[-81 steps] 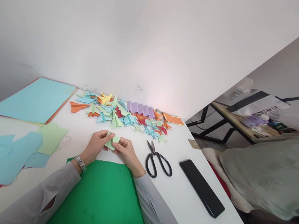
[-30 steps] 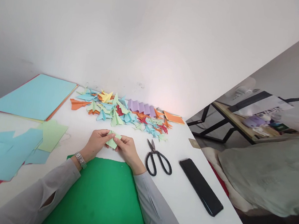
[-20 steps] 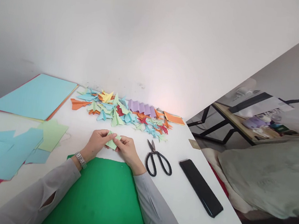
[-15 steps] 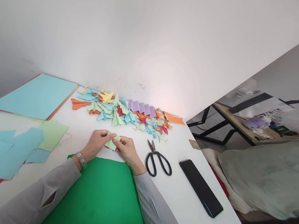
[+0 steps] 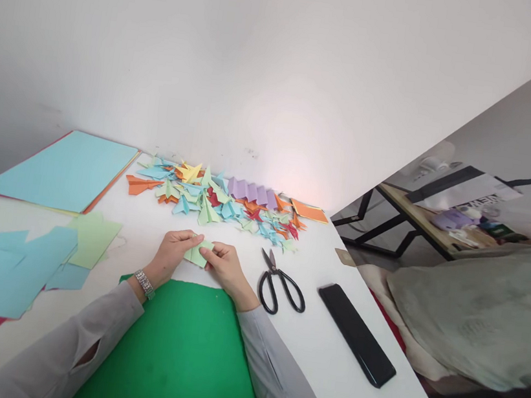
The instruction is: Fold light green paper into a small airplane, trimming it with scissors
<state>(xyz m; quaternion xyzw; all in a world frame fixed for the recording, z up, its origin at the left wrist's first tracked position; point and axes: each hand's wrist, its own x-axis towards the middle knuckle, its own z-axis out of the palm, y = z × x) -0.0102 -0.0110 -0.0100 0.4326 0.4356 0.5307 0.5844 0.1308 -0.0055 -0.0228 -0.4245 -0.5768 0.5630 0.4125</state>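
A small folded piece of light green paper (image 5: 197, 255) is pinched between both hands just beyond the green mat (image 5: 177, 350). My left hand (image 5: 173, 252), with a metal watch at the wrist, grips its left side, thumb on top. On the right side, my right hand (image 5: 224, 265) holds the paper between thumb and curled fingers. A crease line runs across the paper. Black-handled scissors (image 5: 278, 282) lie to the right of my right hand, blades partly apart.
Folded paper planes and stars (image 5: 206, 201) are heaped along the wall, with a pleated purple strip (image 5: 251, 192). Large blue sheets (image 5: 64, 169) and cut paper pieces (image 5: 42, 261) lie at left. A long black case (image 5: 356, 334) rests near the table's right edge.
My left thumb has slid slightly left and up on the green paper, so more of its left part shows. My right hand stays almost still.
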